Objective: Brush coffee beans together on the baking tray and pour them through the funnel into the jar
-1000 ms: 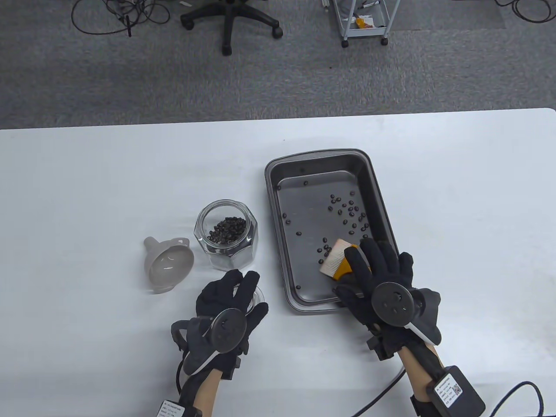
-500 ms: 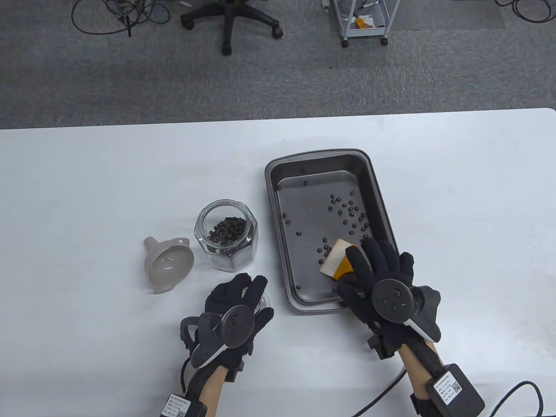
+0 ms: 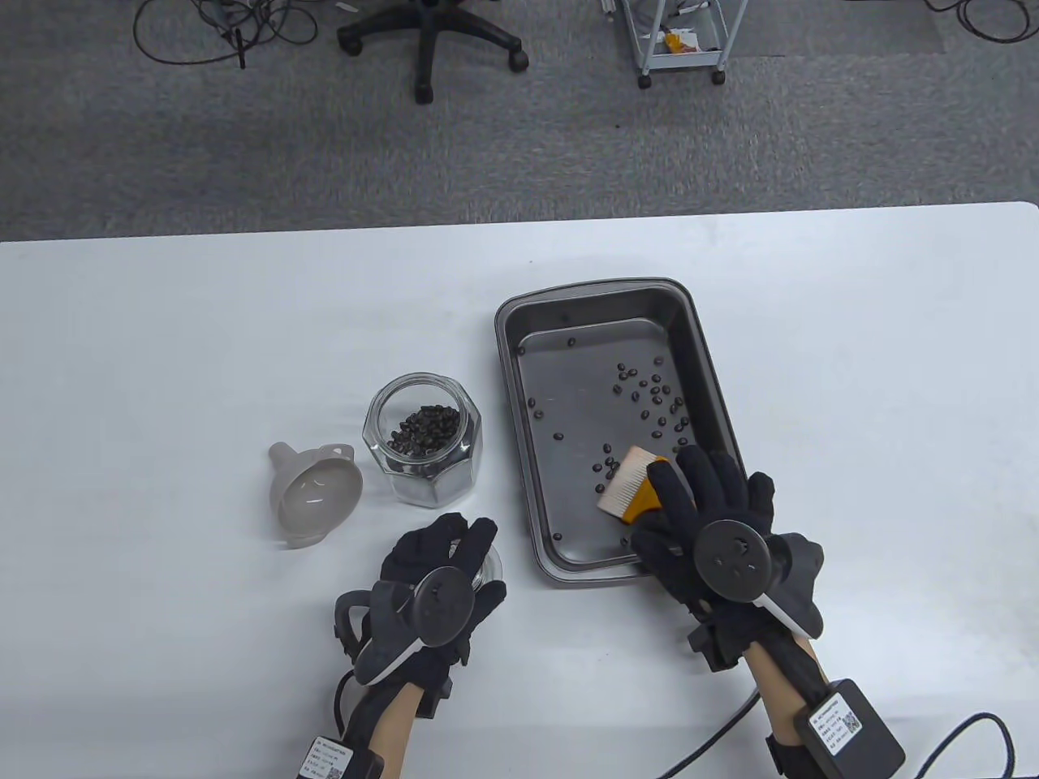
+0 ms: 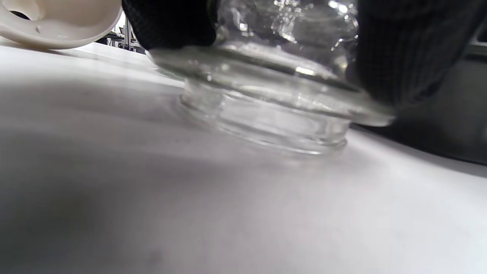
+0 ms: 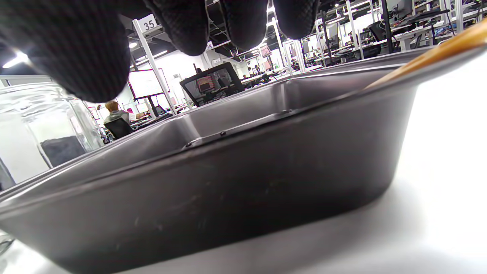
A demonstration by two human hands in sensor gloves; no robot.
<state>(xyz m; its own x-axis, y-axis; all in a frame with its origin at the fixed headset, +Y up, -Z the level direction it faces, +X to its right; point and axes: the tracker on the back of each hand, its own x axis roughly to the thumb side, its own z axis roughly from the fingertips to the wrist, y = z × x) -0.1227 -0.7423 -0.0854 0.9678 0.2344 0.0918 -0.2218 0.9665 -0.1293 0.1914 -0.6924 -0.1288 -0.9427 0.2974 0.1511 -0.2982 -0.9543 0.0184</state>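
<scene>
On the table (image 3: 162,324) in the table view, one dark metal baking tray (image 3: 519,454) sits right of centre with loose coffee beans (image 3: 649,393) scattered over its floor, mostly in a cluster toward the far right side plus a few strays on the left and near edge; too many tiny ones to count properly. Just left of the tray is one glass jar (image 3: 424,438), open, with a layer of beans in the bottom, and just left of that lies one pale funnel (image 3: 316,493) tipped on its side, spout pointing away. Right hand (image 3: 706,527) is at the tray's near right corner, fingers curled round one brush (image 3: 629,483) with an orange handle, bristles down on the tray floor next to a few beans. Left hand (image 3: 438,568) sits on the table between the jar and the near edge, fingers wrapped over a clear glass lid (image 3: 489,560) that mostly hides under the glove. Behind the table there's grey carpet, an office chair base (image 3: 430,40), a small wheeled cart (image 3: 678,36) and some cables. Left wrist view: the lid (image 4: 266,99) rests on the table with gloved fingers (image 4: 399,49) clamped on both sides, funnel rim (image 4: 57,26) at the top left corner. Right wrist view: the tray's outer wall (image 5: 228,190) fills most of the shot and blocks the beans, fingertips (image 5: 190,26) hang in from the top, the brush handle (image 5: 430,57) pokes over the rim at right, and the jar (image 5: 42,125) is at left.
</scene>
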